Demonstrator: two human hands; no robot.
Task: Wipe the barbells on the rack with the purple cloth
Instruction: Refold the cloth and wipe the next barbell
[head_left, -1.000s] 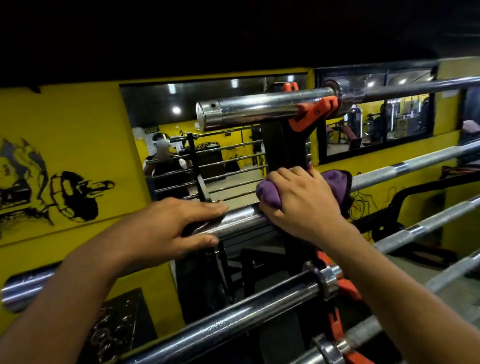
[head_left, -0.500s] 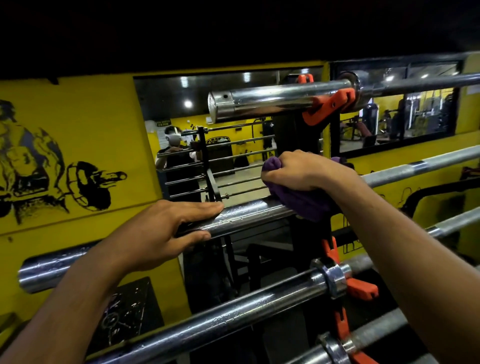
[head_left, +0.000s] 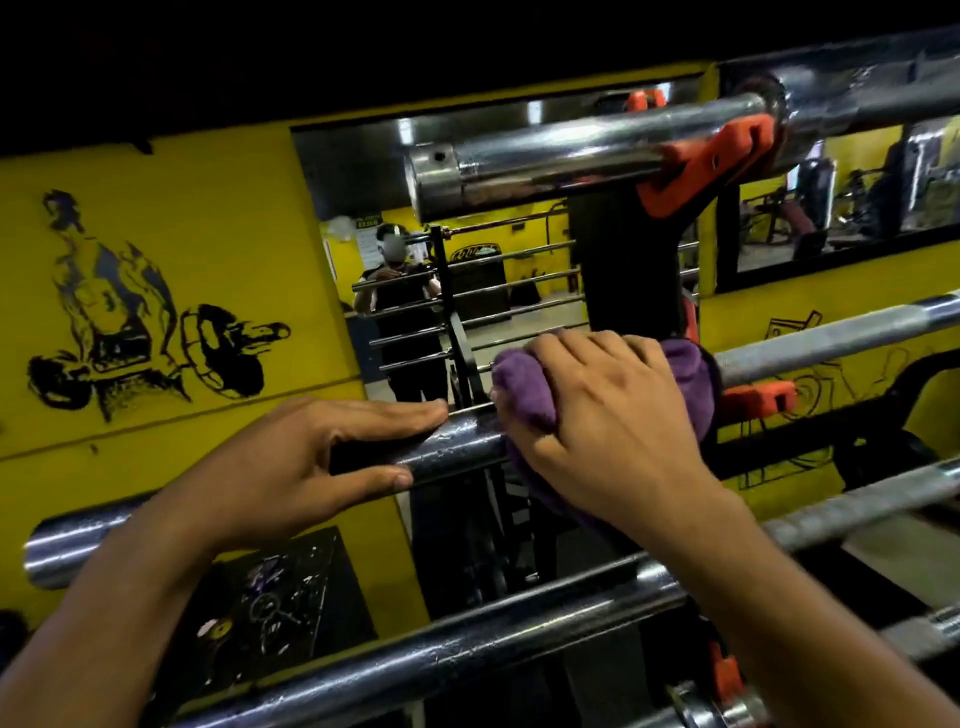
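We see the right hand (head_left: 602, 415) gripping the purple cloth (head_left: 524, 389) around the barbell (head_left: 457, 449), left hand (head_left: 291, 462) just beside, fingers straight, resting on it.

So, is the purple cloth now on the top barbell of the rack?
No, the right hand presses the purple cloth on the second barbell, below the top barbell, which nothing touches.

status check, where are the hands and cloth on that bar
Left hand resting on the middle barbell, fingers straight. Right hand gripping purple cloth against the bar. Nothing blocking.
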